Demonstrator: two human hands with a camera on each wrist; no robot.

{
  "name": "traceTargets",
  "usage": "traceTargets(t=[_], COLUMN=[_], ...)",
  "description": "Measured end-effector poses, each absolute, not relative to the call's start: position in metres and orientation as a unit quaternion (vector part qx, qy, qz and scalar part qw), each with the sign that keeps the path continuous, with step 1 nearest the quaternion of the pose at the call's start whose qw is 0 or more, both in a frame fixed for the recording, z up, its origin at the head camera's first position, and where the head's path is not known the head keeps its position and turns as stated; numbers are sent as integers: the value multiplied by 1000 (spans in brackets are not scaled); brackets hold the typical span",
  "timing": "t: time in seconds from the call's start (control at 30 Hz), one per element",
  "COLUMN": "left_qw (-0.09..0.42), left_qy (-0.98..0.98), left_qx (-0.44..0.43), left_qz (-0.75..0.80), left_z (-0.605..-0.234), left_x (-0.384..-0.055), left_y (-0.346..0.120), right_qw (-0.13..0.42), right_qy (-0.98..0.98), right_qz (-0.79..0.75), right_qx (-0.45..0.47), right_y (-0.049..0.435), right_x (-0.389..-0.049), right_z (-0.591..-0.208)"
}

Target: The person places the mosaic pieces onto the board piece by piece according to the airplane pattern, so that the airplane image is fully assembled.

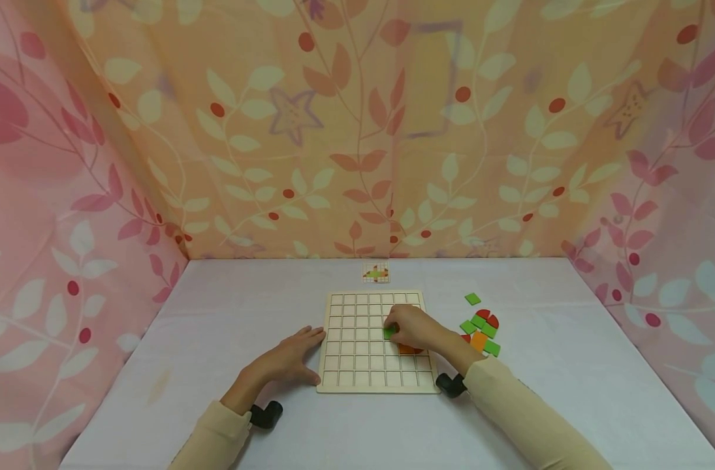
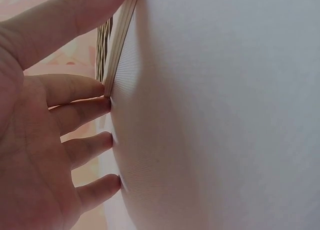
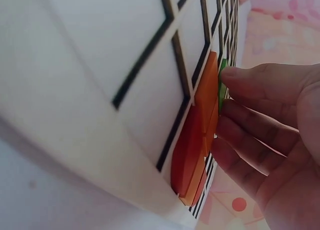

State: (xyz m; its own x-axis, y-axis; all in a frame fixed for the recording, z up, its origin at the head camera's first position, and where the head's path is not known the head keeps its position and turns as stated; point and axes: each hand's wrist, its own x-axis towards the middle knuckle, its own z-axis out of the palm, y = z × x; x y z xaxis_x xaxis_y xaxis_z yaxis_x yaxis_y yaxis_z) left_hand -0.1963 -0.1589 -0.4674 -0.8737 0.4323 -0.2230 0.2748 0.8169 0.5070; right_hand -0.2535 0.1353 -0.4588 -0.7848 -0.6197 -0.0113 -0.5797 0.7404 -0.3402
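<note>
A pale wooden grid board (image 1: 354, 349) lies flat on the table. My left hand (image 1: 286, 358) rests beside its left edge, fingers spread and straight; in the left wrist view a fingertip and the thumb (image 2: 65, 24) touch the edge. Over the board's right half, my right hand (image 1: 416, 328) pinches a green square tile (image 1: 389, 333) between thumb and fingers, low against the grid. Just nearer than it, orange tiles (image 3: 206, 94) and a red curved tile (image 3: 186, 152) sit in the grid, partly hidden by the right hand in the head view.
Right of the board lies a loose group of green tiles (image 1: 492, 348), red rounded pieces (image 1: 492, 320) and an orange tile (image 1: 478, 341). One green tile (image 1: 473, 299) lies apart, farther back. A small pattern card (image 1: 376, 272) lies behind the board. Patterned curtains (image 1: 357, 130) enclose the table.
</note>
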Motion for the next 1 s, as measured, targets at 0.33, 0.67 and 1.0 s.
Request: traceTargets(t=[0.33,0.67,1.0], left_qw=[174,170,170], left_qy=[936,936,937], left_qx=[190,190,193], left_qz=[240,241,235], left_z=[-464,-465,-464], left_x=[-195,-194,-194], left_y=[-157,-157,-157], right_qw=[77,61,51], right_qy=[935,942,951], right_qz=[-209,-251,-244], right_qx=[-275,-215,-185], right_y=[151,208,252], right_x=[-257,-276,-291], right_z=[-449,-429,-437])
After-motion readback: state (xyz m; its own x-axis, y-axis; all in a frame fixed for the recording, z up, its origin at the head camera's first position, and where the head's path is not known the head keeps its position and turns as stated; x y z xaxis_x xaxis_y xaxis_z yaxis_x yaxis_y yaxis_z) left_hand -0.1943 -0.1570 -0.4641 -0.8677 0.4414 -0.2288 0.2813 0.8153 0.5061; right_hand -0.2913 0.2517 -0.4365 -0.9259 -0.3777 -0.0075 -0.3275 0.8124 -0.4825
